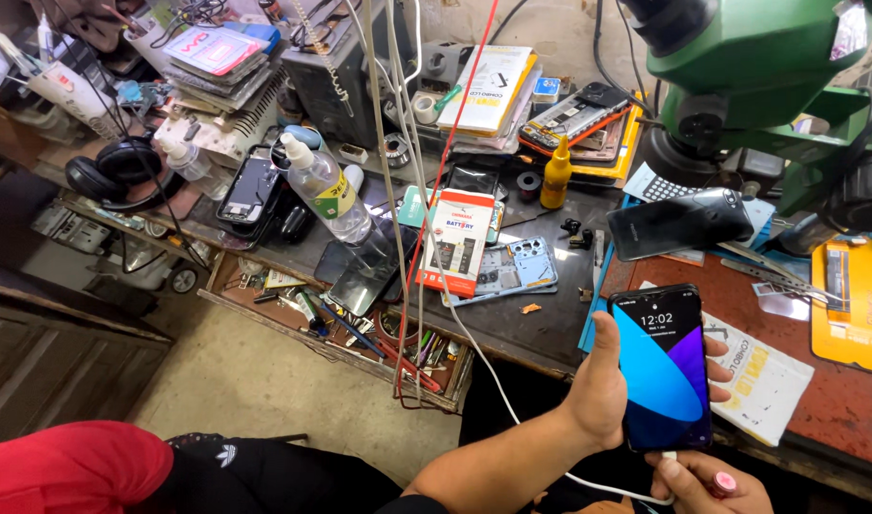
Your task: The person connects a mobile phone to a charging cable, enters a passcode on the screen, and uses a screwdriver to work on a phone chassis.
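Cluttered repair table (512, 328). Left hand (602, 381) grips a lit phone (662, 366), screen up for viewing; right hand (707, 481) pinches the white cable (493, 366) at its port.

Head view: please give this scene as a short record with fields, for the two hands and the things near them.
Left hand: holds the smartphone upright, screen lit
Right hand: at the phone's bottom edge, on the white cable plug
Workbench: red mat under white packet
Behind phone: dark phone, green microscope
Further left: spray bottle, yellow bottle
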